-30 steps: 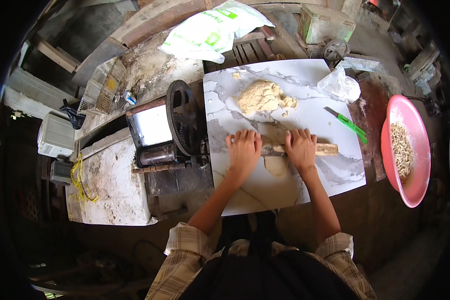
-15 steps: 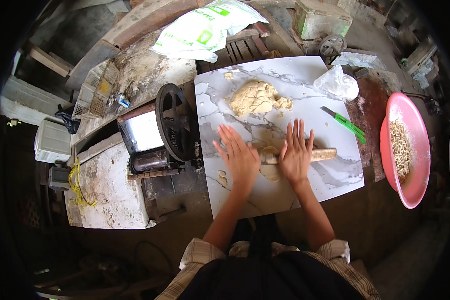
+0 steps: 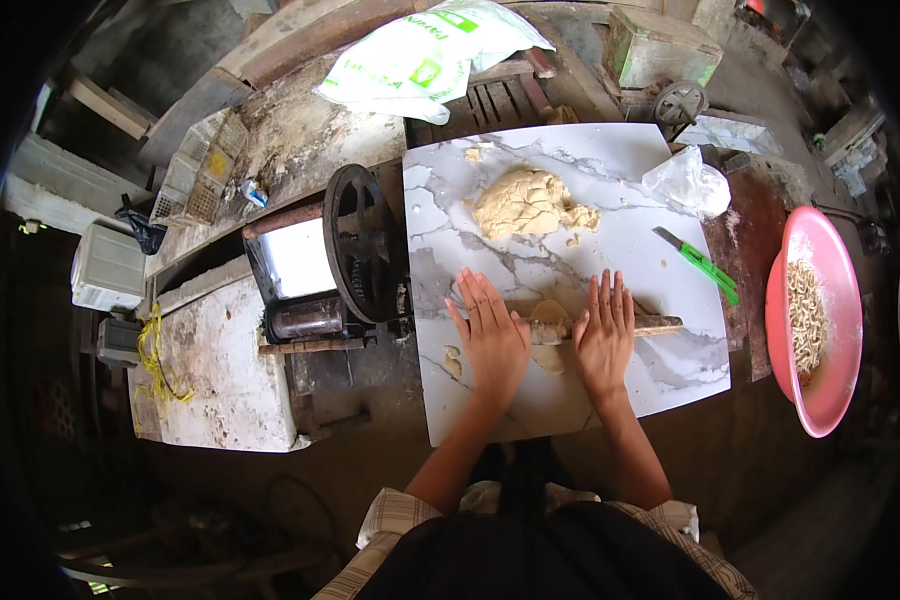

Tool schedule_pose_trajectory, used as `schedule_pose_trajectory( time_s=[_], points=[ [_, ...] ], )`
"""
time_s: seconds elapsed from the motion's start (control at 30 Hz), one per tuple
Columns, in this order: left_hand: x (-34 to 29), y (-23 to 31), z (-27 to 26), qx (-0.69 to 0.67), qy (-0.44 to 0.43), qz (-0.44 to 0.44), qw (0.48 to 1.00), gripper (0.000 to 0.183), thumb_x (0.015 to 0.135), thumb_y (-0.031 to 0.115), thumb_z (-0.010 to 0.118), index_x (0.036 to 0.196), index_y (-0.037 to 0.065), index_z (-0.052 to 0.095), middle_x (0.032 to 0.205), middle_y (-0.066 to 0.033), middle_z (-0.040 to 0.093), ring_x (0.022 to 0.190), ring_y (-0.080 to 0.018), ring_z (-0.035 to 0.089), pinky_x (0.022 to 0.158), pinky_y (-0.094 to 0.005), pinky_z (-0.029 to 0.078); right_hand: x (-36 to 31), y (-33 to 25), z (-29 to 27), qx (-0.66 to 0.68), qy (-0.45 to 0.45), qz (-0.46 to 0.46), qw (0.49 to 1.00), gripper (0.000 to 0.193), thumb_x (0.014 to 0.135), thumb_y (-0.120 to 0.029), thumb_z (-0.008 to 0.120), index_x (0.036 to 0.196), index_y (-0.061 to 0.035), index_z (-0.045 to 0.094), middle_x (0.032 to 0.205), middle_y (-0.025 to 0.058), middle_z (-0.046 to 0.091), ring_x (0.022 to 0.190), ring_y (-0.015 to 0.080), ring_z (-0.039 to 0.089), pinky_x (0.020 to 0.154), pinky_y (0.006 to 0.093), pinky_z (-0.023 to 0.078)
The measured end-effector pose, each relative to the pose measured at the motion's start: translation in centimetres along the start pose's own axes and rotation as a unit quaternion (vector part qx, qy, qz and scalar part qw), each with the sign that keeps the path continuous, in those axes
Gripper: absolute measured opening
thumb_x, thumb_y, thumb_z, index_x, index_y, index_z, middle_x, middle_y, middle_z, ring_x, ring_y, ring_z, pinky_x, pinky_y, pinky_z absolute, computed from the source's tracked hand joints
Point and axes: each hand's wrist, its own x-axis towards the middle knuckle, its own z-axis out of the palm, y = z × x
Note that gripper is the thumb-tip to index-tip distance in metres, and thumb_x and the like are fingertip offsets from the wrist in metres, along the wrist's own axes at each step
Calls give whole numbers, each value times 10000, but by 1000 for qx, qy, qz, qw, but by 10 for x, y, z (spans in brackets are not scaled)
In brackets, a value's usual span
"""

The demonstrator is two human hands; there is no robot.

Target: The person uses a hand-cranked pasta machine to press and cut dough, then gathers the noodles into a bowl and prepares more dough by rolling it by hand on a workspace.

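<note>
A wooden rolling pin (image 3: 660,325) lies crosswise on the marble-patterned board (image 3: 450,210). My left hand (image 3: 497,340) rests over its left end, fingers stretched forward. My right hand (image 3: 604,345) lies flat on the pin right of the middle, its fingers straight and the pin's right end sticking out past it. Between the hands the pin crosses a thin, flattened piece of dough (image 3: 548,360), which shows on both sides of it. Farther back on the board sits a large cracked lump of dough (image 3: 525,203), with small scraps of dough (image 3: 452,362) left of my left hand.
A green utility knife (image 3: 708,268) and a clear plastic bag (image 3: 688,182) lie at the board's right side. Beyond stands a pink basin (image 3: 840,330) holding pale curled pieces. On the left is a roller machine with a dark wheel (image 3: 355,245); a white sack (image 3: 420,65) lies behind.
The rolling pin has rolled slightly toward me under my hands, so more of the flattened dough shows beyond it. The whole view has shifted a little.
</note>
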Motion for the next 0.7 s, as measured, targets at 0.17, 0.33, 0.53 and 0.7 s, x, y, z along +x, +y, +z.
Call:
schedule_pose_trajectory(
  time_s=[0.17, 0.33, 0.53, 0.7],
  points=[
    [62, 2, 14, -15, 55, -11, 998, 638, 843, 173, 450, 1350, -163, 259, 1445, -304, 245, 1385, -381, 200, 1109, -572, 68, 55, 3, 16, 21, 6, 40, 999, 471, 909, -177, 378, 1313, 60, 432, 1400, 206, 401, 1352, 314, 310, 1131, 447, 175],
    [54, 1, 16, -30, 79, -24, 996, 624, 872, 161, 440, 1369, -151, 229, 1463, -278, 232, 1394, -354, 191, 1110, -570, 22, 46, 4, 20, 11, 47, 46, 998, 475, 920, -200, 392, 1329, 41, 416, 1387, 209, 413, 1344, 317, 315, 1120, 450, 199],
    [-6, -23, -6, -115, -21, 72, 991, 394, 866, 222, 551, 1209, 29, 528, 1172, -130, 548, 1116, -298, 488, 993, -479, 282, -17, -6, -27, 18, -37, -5, 999, 432, 882, -298, 542, 1203, -13, 506, 1152, 144, 542, 1068, 266, 498, 985, 429, 328],
    [13, -30, -9, -97, -6, 185, 978, 168, 850, 233, 590, 822, 68, 571, 839, -56, 557, 798, -239, 538, 768, -389, 379, -10, 18, -31, 42, -31, -144, 988, 429, 780, -340, 658, 1066, -44, 541, 974, 78, 549, 943, 233, 512, 861, 380, 376]
  ],
)
